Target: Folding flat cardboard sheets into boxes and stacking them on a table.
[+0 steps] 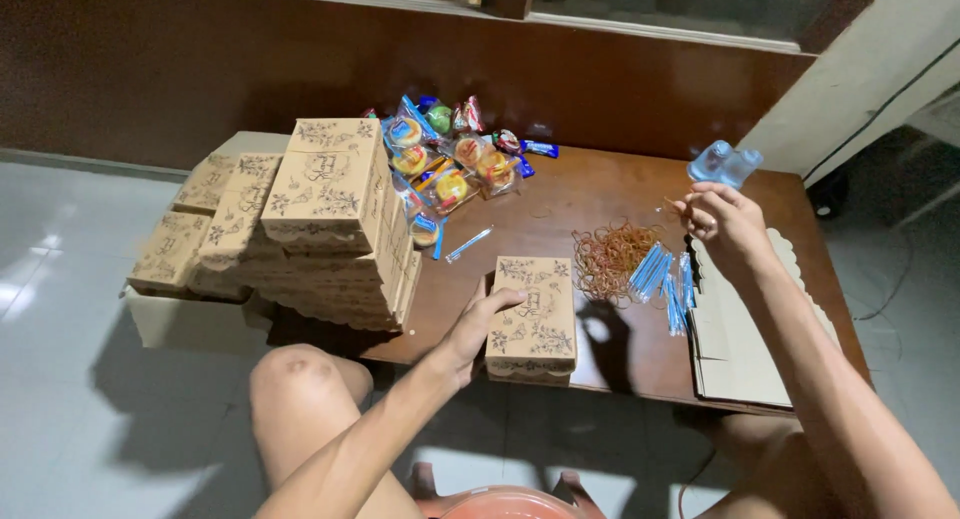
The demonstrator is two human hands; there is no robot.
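Observation:
My left hand (482, 322) rests on the left side of a closed tan cardboard box (535, 315) printed with floral patterns, which lies on the low brown wooden table (590, 194). My right hand (725, 222) is raised above the table's right part, its fingers pinched on a thin rubber band (676, 208). Below and to its left lies a heap of brown rubber bands (610, 256). Beside the heap are several blue-wrapped sticks (660, 279).
A tall stack of matching boxes (330, 219) fills the table's left end and spills onto a white box. Wrapped snacks (450, 159) lie at the back. Flat unfolded cartons (740, 349) sit at the right. Small clear cups (724, 164) stand at the far right.

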